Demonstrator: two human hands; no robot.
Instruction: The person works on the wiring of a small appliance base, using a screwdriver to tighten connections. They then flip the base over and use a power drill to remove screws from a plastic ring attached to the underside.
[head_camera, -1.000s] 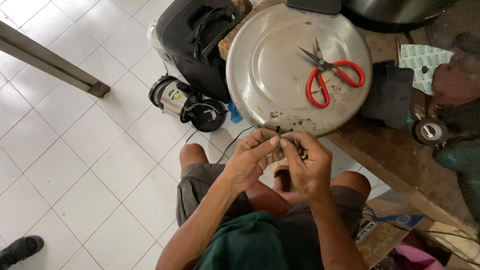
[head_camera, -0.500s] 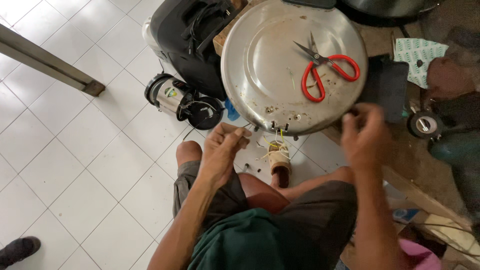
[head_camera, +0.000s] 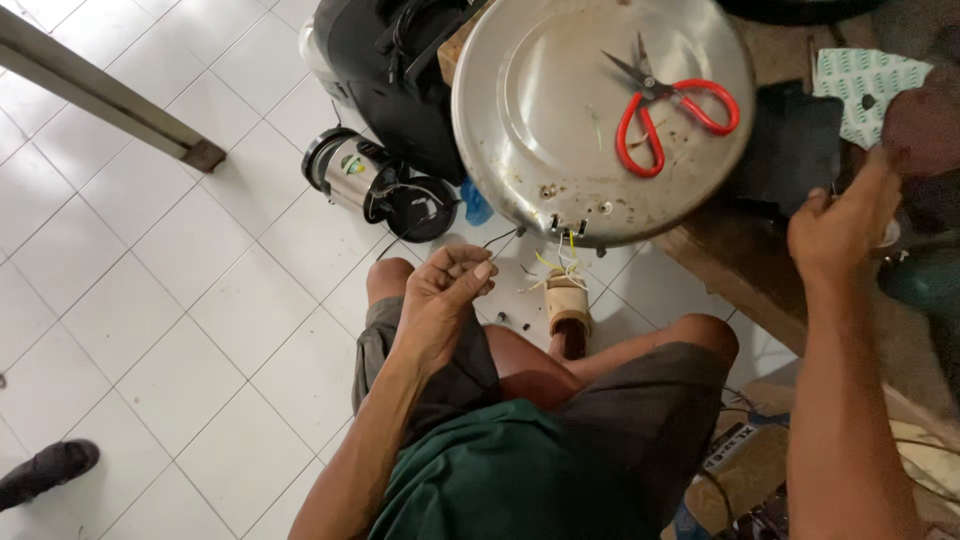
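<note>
The round steel appliance base (head_camera: 600, 110) lay upturned on the wooden worktop (head_camera: 760, 265), directly ahead of and above the left grip, its rim overhanging the worktop edge toward the knees. The black bag (head_camera: 385, 70) stood on the white tiled floor (head_camera: 150, 270) up and to the left of that grip, with the small steel jug (head_camera: 350, 172) and its black lid (head_camera: 420, 208) just left of it and slightly farther out. The red-handled scissors (head_camera: 665, 105) rested on the base, untouched, well above the left grip and to the left of the right grip. Left hand (head_camera: 445, 295): fingers pinched nearly closed over the thigh, apparently on a thin dark wire (head_camera: 500, 238) that ran up toward the rim of the base; the contact itself was too small to confirm. Right hand (head_camera: 845, 225): raised over the worktop to the right of the base, fingers loosely curled; whether it held anything could not be told. A tuft of yellow and white wires (head_camera: 562, 262) hung loose from the rim, just right of the left grip, ends free above a sandalled foot (head_camera: 567, 310). Judgement: the wiring job read as partway through. Base turned over and leads exposed; no leads seen joined, and the base not closed up or righted.
</note>
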